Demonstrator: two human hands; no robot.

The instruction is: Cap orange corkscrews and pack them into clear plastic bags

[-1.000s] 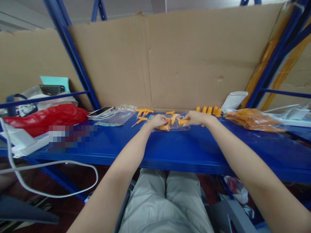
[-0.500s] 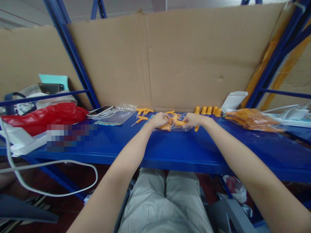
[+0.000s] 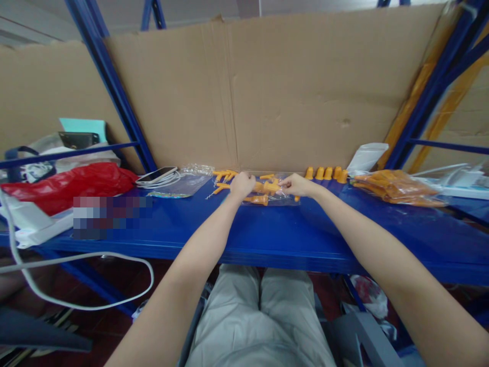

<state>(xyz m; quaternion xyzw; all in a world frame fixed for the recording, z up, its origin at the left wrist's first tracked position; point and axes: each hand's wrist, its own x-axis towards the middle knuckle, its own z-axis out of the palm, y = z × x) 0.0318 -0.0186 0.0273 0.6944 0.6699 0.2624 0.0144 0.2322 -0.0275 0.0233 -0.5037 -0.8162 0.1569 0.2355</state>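
My left hand [image 3: 242, 185] is closed just above the blue shelf, its fingers curled so that what they hold is hidden. To its right, my right hand [image 3: 298, 185] has thumb and fingers pinched at the end of an orange plastic piece [image 3: 269, 187]. Between and beneath both hands lies a clear plastic bag [image 3: 288, 201] with orange pieces on or in it; which, I cannot tell. One orange cup-ended piece [image 3: 260, 200] lies nearest the front. Beside my left hand are several orange T-shaped handles [image 3: 220, 188] with thin metal spirals.
Several orange cups [image 3: 327, 174] stand in a row at the back right. Farther right lies a bag of orange parts [image 3: 397, 187]. At left are a flat clear packet [image 3: 179, 187], a phone [image 3: 158, 175] with white cable, and a red bag [image 3: 76, 184]. Cardboard [image 3: 305, 92] closes off the back.
My left hand has curled more and risen slightly. The right hand has shifted a little left, now pinching at the orange piece. The front cup-ended piece shows more plainly.
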